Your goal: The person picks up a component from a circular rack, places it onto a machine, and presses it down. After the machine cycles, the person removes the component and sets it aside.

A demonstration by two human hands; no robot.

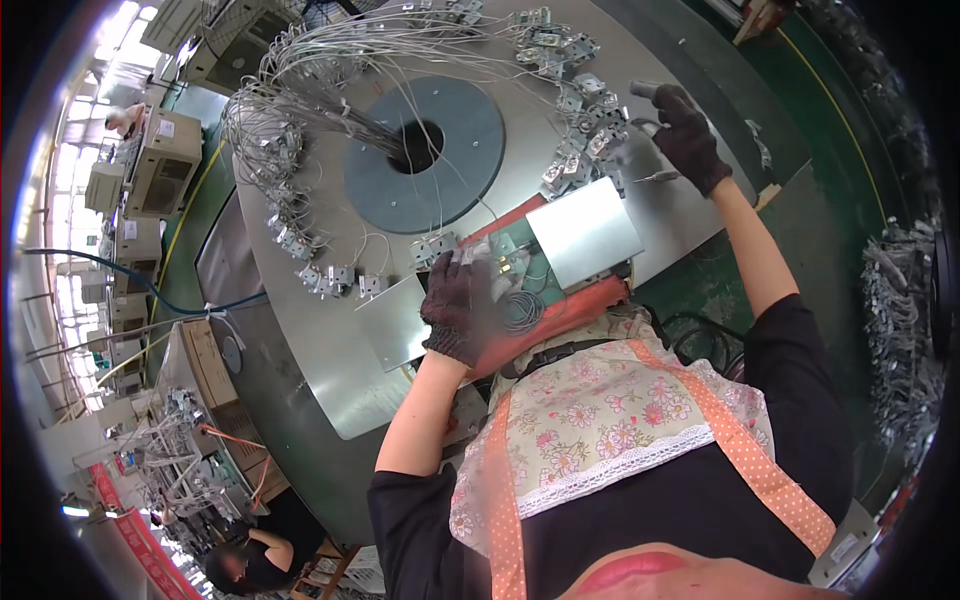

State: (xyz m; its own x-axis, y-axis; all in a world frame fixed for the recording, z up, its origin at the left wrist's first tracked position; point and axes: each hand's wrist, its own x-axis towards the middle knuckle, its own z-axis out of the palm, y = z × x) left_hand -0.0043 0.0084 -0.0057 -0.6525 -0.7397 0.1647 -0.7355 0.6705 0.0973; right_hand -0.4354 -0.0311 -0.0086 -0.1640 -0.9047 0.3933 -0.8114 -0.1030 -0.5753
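Metal units line the table; I judge this a reaching step. My right hand is beside them (openness and grasp unclear), my left curls near a wire coil, hold hidden; next calls for a careful pinch.

Green floor lies around the table; a yellow line runs left of the table, bright windows farther left.

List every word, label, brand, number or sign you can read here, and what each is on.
Nothing reads clearly:
Red banner: pale characters, too small and blurred.
Beige machine: white label, too small.
Pale box at lower right: label, too small.
Silver panel: no lettering visible.
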